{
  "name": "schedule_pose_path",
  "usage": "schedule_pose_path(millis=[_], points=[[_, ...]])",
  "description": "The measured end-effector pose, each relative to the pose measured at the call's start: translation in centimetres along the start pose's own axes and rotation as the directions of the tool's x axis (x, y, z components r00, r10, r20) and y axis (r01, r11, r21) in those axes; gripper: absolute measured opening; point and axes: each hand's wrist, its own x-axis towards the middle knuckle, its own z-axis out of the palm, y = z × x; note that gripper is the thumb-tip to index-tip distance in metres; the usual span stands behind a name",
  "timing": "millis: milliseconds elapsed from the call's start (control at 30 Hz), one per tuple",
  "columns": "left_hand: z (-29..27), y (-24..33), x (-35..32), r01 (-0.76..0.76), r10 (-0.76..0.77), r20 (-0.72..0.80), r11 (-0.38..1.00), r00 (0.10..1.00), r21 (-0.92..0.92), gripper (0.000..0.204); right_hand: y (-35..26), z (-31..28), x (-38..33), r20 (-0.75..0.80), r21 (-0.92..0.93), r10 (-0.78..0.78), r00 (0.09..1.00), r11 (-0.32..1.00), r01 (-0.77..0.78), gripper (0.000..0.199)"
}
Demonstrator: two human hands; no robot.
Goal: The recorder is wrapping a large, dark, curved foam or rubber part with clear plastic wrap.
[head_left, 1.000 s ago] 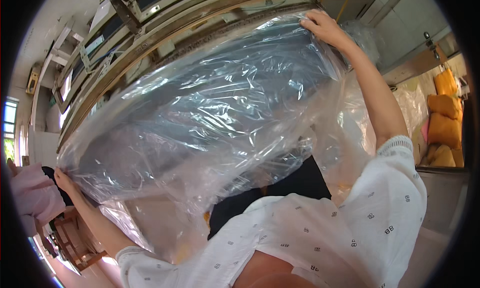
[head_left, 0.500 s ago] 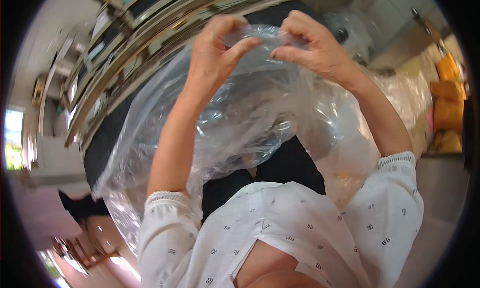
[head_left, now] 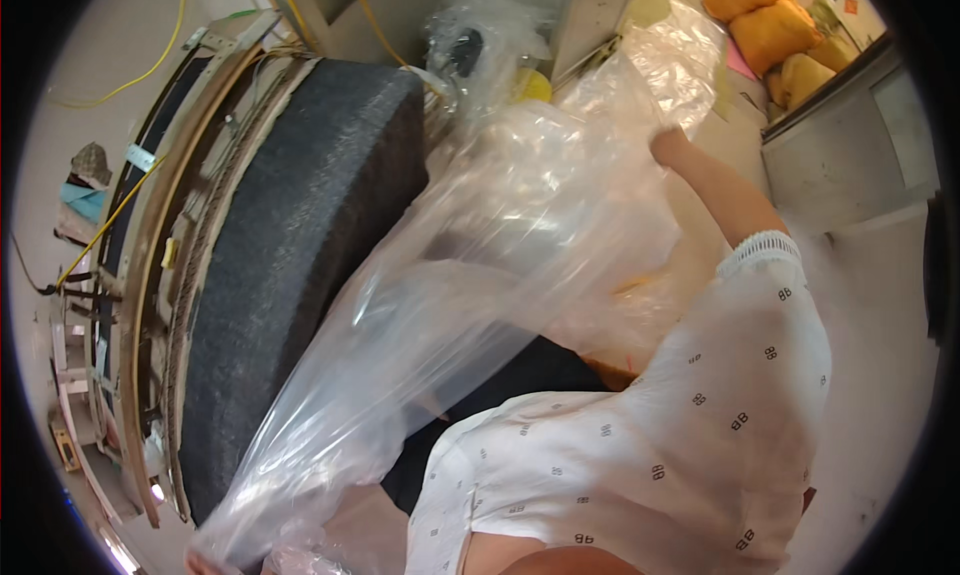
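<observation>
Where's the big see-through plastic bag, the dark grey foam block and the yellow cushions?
clear plastic bag [head_left: 500, 275], head view, on its crinkled middle.
dark grey foam block [head_left: 290, 245], head view, on its broad rough face.
yellow cushions [head_left: 775, 30], head view, on the middle cushion of the stack.

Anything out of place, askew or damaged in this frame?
Nothing looks damaged or spilled. The clear plastic bag is crumpled and stretched diagonally from the right hand past the dark grey foam block. Loose plastic is bunched up behind it.
</observation>
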Motion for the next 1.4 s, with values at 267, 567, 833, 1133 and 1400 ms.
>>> schedule_pose_path(millis=[267, 567, 833, 1133, 1400], points=[[-8.5, -9.1, -2.7, 0.203, -0.013, -0.265, 0.681, 0.964, 0.703, 0.050, -2.4, -40.1, 7.6, -0.556, 0.514, 0.798, 0.235, 0.108, 0.851, 0.064], [-4.2, -15.5, -4.9, 0.395, -0.398, -0.078, 0.833, 0.914, 0.387, 0.042, -17.6, -34.6, 5.2, -0.870, 0.230, -0.251, 0.424, 0.555, 0.800, 0.044], [2.4, -9.0, -2.2, 0.628, -0.640, 0.114, 0.768, 0.760, 0.125, 0.053, -23.5, -37.8, 8.7, -0.936, 0.189, -0.131, 0.327, 0.596, 0.780, 0.046], [8.2, -5.1, -0.2, 0.256, -0.150, -0.490, 0.954, 0.859, 0.156, 0.039, -23.9, -43.7, 9.3, -0.603, 0.287, 0.036, 0.797, 0.942, 0.175, 0.048], [8.4, -1.1, -0.3, 0.177, -0.153, -0.562, 0.984, 0.813, -0.011, 0.030, -50.7, -51.0, -19.9, -0.850, 0.094, -0.527, 0.019, -0.116, 0.989, 0.016]])
